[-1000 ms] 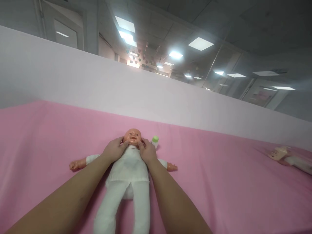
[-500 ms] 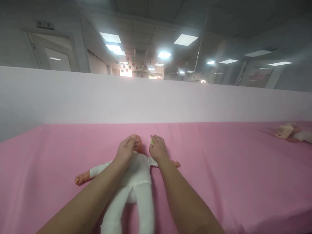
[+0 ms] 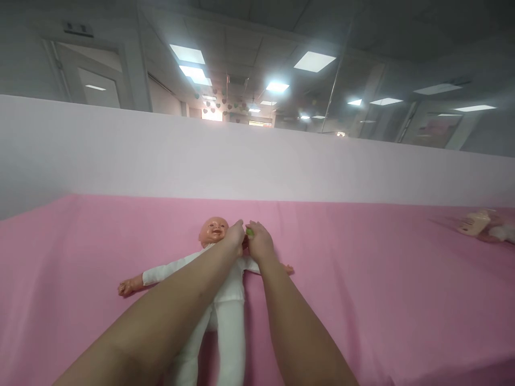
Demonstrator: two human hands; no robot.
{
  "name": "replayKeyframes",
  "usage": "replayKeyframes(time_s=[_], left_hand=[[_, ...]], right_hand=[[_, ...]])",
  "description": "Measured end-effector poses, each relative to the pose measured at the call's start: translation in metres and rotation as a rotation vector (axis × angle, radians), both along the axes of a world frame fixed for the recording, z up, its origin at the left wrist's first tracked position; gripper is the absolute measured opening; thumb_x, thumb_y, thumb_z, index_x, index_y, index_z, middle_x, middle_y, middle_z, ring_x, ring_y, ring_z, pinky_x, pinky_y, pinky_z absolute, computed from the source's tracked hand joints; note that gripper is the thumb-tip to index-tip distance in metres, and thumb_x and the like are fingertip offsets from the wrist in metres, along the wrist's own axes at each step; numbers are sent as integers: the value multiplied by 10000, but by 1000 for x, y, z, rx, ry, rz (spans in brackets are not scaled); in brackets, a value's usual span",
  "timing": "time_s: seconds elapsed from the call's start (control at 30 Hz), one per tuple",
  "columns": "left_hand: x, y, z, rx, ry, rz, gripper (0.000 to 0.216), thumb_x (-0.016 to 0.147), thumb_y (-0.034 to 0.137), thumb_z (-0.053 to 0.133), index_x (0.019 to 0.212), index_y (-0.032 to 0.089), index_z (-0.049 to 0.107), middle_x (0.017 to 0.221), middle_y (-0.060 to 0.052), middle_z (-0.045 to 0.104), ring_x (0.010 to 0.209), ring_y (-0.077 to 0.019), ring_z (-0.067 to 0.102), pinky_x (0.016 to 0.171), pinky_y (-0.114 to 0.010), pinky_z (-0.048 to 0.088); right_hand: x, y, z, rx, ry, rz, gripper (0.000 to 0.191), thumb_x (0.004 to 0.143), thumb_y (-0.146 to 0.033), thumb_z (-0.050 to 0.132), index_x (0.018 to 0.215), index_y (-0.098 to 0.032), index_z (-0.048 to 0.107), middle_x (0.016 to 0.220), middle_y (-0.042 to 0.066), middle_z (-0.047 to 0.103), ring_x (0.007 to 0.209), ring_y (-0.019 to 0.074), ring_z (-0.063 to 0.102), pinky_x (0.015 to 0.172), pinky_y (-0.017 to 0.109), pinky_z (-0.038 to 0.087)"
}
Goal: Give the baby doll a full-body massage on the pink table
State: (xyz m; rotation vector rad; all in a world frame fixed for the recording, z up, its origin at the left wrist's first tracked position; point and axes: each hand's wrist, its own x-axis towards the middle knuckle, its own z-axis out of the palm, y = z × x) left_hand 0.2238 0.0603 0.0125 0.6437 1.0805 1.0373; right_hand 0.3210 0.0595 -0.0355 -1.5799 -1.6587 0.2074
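As the doll [image 3: 233, 288] lay face up on the pink sheet [image 3: 362, 257], my right hand [image 3: 260, 241] curled closed round a green-capped bottle [image 3: 250, 232] near its head [image 3: 213, 229].
My left hand [image 3: 235, 236] was just beside that bottle, fingers too hidden to tell their grip. Beyond the doll's head stood a white wall [image 3: 257, 163], then a dim ceiling [image 3: 241, 40] with bright lights [image 3: 314, 61]; well apart from the doll lay a pale object [image 3: 475, 222].

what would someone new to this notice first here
Probably the white-clad doll, lying face up on the pink sheet with its arms spread. Next, the left hand and right hand, close together beside its head, a green cap showing between them. Bright ceiling lights shine beyond the white wall.
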Motion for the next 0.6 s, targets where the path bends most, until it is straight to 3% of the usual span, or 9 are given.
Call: replayKeyframes(time_s=[0.1, 0.27, 0.4, 0.6], left_hand=[[0, 0, -3, 4, -48, 19, 296, 989, 409, 496, 800, 184, 539, 563, 17, 487, 451, -137, 476, 465, -238, 412], [-15, -20, 6, 69, -131, 54, 231, 961, 257, 549, 771, 135, 596, 629, -36, 585, 552, -136, 581, 605, -242, 495], [-54, -46, 9, 141, -190, 82, 215, 950, 247, 562, 825, 97, 652, 761, -119, 682, 697, -176, 678, 733, -280, 564], [-125, -65, -12, 91, -499, 154, 244, 915, 219, 574, 1062, 42, 658, 989, -212, 733, 946, -281, 746, 835, -374, 617]], right_hand=[[0, 0, 2, 6, -25, -13, 464, 875, -106, 473, 1279, -184, 687, 1455, 63, 584, 1421, 219, 435, 1203, 377, 305], [-4, -4, 2, 53, -62, -60, 480, 861, -89, 471, 1274, -173, 700, 1424, 82, 610, 1324, 246, 529, 1140, 396, 398], [-4, -8, -6, 161, -93, -66, 544, 812, -33, 442, 1275, -149, 704, 1410, 106, 618, 1341, 262, 524, 1150, 427, 400], [-4, -7, -13, 321, 26, -58, 491, 920, -183, 403, 1338, -142, 656, 1410, 139, 606, 1345, 280, 535, 1121, 486, 457]])
